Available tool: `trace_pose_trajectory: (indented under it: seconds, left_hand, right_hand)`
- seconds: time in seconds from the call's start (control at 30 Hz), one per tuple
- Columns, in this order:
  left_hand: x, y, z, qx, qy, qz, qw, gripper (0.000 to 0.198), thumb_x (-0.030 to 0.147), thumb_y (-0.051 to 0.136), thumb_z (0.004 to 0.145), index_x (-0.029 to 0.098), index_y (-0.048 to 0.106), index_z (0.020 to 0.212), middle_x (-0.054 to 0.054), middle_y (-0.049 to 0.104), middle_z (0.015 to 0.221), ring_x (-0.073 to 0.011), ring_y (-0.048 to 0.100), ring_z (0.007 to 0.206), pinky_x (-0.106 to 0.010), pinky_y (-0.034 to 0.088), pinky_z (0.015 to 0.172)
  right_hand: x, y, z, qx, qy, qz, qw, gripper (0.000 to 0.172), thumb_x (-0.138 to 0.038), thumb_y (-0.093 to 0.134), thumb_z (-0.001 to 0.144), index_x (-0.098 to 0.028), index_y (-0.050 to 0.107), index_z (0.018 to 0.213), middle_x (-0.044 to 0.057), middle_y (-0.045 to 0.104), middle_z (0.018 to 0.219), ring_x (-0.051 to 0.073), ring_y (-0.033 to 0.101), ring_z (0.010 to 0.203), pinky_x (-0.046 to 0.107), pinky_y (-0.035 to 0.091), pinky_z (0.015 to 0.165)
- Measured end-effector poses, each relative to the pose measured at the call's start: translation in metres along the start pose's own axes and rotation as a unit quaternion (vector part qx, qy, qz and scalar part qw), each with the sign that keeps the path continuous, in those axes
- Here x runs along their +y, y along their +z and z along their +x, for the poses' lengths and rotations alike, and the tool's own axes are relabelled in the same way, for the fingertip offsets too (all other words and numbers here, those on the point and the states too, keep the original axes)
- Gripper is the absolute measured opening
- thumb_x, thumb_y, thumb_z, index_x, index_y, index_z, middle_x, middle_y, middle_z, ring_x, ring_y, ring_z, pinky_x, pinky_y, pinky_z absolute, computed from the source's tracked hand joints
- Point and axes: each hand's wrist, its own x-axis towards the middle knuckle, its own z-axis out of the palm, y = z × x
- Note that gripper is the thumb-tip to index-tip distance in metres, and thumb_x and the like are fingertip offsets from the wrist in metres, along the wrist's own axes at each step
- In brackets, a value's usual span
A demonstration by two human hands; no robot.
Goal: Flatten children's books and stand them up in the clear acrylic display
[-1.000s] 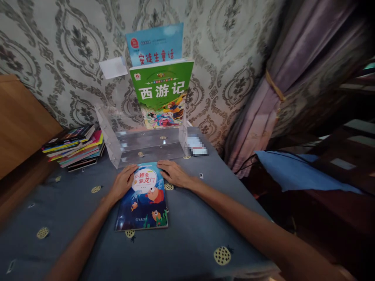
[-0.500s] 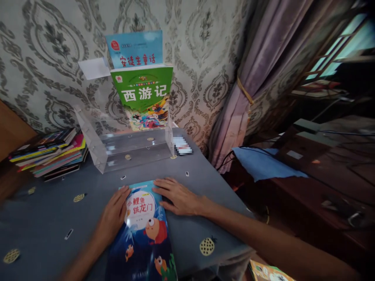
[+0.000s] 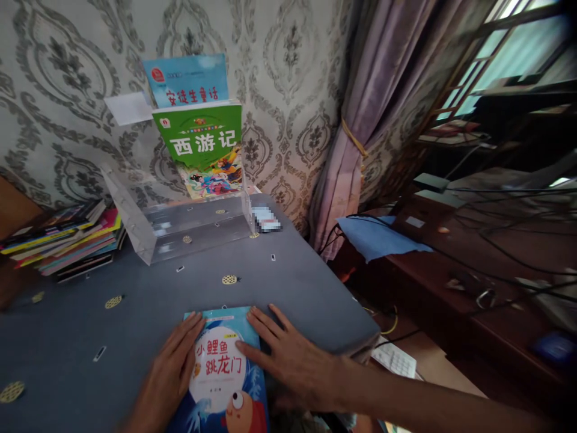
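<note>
A blue children's book (image 3: 220,361) with a cartoon fish on its cover lies flat on the grey cloth-covered table (image 3: 148,300), near the front edge. My left hand (image 3: 174,367) rests flat on the book's left side, fingers stretched out. My right hand (image 3: 291,355) lies flat on its right side, fingers spread across the top corner. Further back a clear acrylic stand (image 3: 180,222) holds a green book (image 3: 202,147) upright, with a light blue book (image 3: 189,81) behind it.
A stack of colourful books (image 3: 63,237) lies at the table's back left. A patterned wall is behind the stand. Right of the table hang purple curtains (image 3: 360,120), and a dark wooden desk (image 3: 473,258) carries a blue cloth (image 3: 378,237) and cables.
Both hands have slid the fish book back toward me, away from the acrylic stand. The view has swung to the right, showing more of the desk and window.
</note>
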Motion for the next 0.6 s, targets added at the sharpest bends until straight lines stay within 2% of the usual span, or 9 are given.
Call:
trace_pose_trajectory:
  seconds: [0.13,0.2,0.33,0.4,0.5,0.6]
  left_hand:
    - [0.003,-0.001,-0.003,0.004,-0.011,-0.02,1.0,0.044,0.023,0.042,0.099,0.028,0.055,0.14,-0.004,0.062,0.14,-0.0199,0.06,0.127,-0.036,0.054,0.104]
    - [0.003,-0.002,-0.003,-0.003,-0.024,-0.04,0.999,0.043,0.025,0.043,0.098,0.028,0.058,0.138,-0.003,0.063,0.139,-0.0203,0.061,0.127,-0.036,0.054,0.103]
    - [0.002,-0.012,0.005,-0.029,-0.058,-0.094,0.993,0.04,0.031,0.045,0.098,0.03,0.064,0.133,-0.003,0.065,0.137,-0.0216,0.062,0.125,-0.038,0.054,0.103]
    - [0.003,-0.023,0.014,-0.06,-0.093,-0.14,0.984,0.037,0.036,0.047,0.097,0.03,0.068,0.127,-0.003,0.066,0.135,-0.0232,0.063,0.124,-0.041,0.053,0.104]
    - [0.003,-0.04,0.029,-0.124,-0.176,-0.233,0.948,0.041,0.05,0.048,0.095,0.028,0.074,0.117,-0.005,0.067,0.132,-0.0273,0.062,0.125,-0.047,0.048,0.108]
    - [-0.003,-0.049,0.04,-0.155,-0.288,-0.308,0.893,0.058,0.066,0.044,0.091,0.024,0.077,0.113,-0.008,0.067,0.132,-0.0312,0.057,0.13,-0.051,0.036,0.115]
  right_hand:
    - [-0.014,0.017,0.001,0.065,0.034,-0.037,0.997,0.082,-0.048,0.067,0.089,-0.027,0.026,0.157,0.027,0.03,0.159,0.043,0.022,0.149,0.071,0.021,0.114]
    - [-0.014,0.016,0.002,0.082,0.032,-0.058,0.994,0.074,-0.053,0.062,0.091,-0.028,0.032,0.155,0.025,0.037,0.155,0.042,0.029,0.146,0.07,0.024,0.113]
    - [-0.009,-0.001,0.009,0.083,0.017,-0.097,0.992,0.059,-0.06,0.056,0.092,-0.032,0.05,0.143,0.02,0.053,0.142,0.037,0.046,0.135,0.062,0.035,0.109]
    - [-0.008,-0.015,0.014,0.076,0.015,-0.109,0.991,0.051,-0.061,0.054,0.093,-0.032,0.058,0.135,0.017,0.06,0.133,0.034,0.053,0.128,0.056,0.041,0.104]
    - [-0.005,-0.035,0.023,0.049,0.02,-0.1,0.994,0.048,-0.063,0.052,0.093,-0.031,0.063,0.127,0.013,0.066,0.122,0.029,0.06,0.116,0.041,0.05,0.088]
    - [0.0,-0.05,0.03,0.029,0.033,-0.05,0.998,0.045,-0.061,0.049,0.095,-0.028,0.065,0.122,0.008,0.072,0.105,0.023,0.067,0.097,0.027,0.046,0.069]
